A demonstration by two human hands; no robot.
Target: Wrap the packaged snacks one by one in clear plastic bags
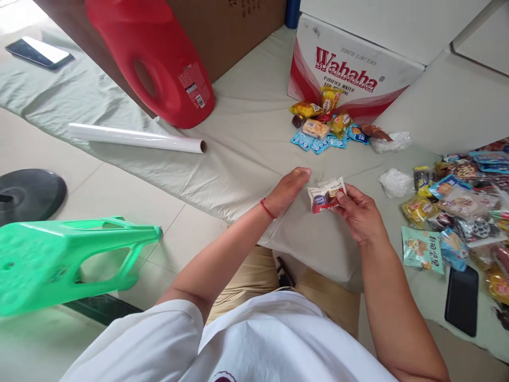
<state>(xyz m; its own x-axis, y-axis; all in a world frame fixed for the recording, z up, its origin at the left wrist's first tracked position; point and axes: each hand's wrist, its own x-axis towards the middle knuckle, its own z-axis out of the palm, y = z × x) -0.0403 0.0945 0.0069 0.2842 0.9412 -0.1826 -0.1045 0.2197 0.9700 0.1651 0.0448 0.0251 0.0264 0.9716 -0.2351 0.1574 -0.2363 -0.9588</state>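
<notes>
My right hand (360,212) is closed on a small snack packet (324,197), white above and red below, with a round dark blue mark and a picture of a layered snack. Thumb and fingers pinch its right edge above the cloth. My left hand (288,192), with a red cord at the wrist, is just left of the packet without touching it. Its fingers point forward and hold nothing that I can see. Beyond both hands lies a group of wrapped snacks (316,129), with light blue packets along its front.
A Wahaha carton (350,69) stands behind the snacks. More snack packets (465,201) are heaped at right, near a dark phone (461,301). Leftward are a red jug (159,69), a white roll (139,139), another phone (38,52) and a green stool (59,260).
</notes>
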